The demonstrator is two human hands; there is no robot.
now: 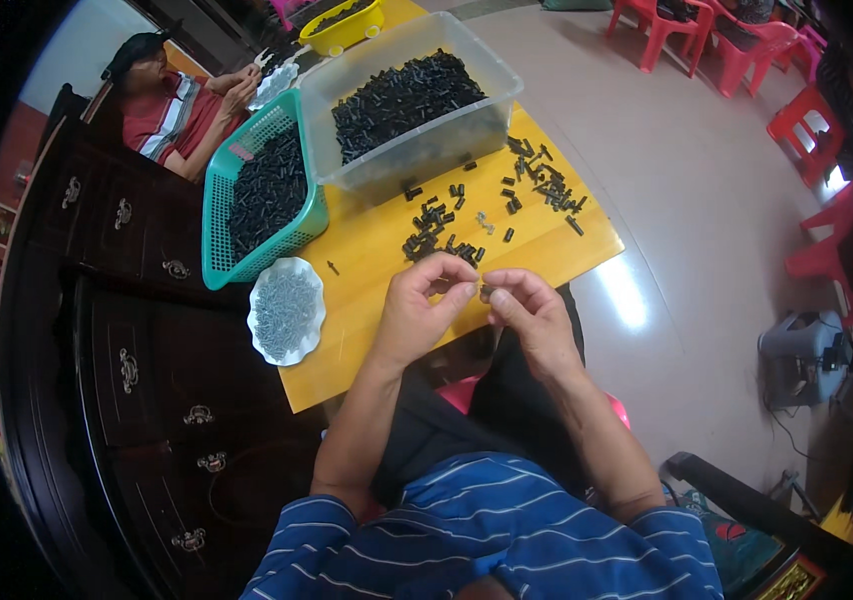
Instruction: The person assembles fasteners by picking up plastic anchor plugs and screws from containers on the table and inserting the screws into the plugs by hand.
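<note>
Over the near edge of the yellow table (357, 345), my two hands meet fingertip to fingertip. My right hand (539, 322) pinches a small black cylindrical piece (487, 293) between thumb and forefinger. Thumb and forefinger of my left hand (423, 308) are closed right beside that piece; whatever they grip is too small to make out. Just beyond my fingers lies a loose pile of similar black pieces (431, 232). A few tiny silvery parts (485, 222) lie to its right. A white scalloped plate (316, 330) heaped with small silvery parts stands left of my left hand.
A clear plastic bin (407, 150) and a green basket (317, 215), both full of black pieces, stand farther back. More black pieces (552, 188) lie far right. Dark drawers (137, 370) flank the left side. A person (172, 115) works across the table. Red chairs (747, 45) stand beyond.
</note>
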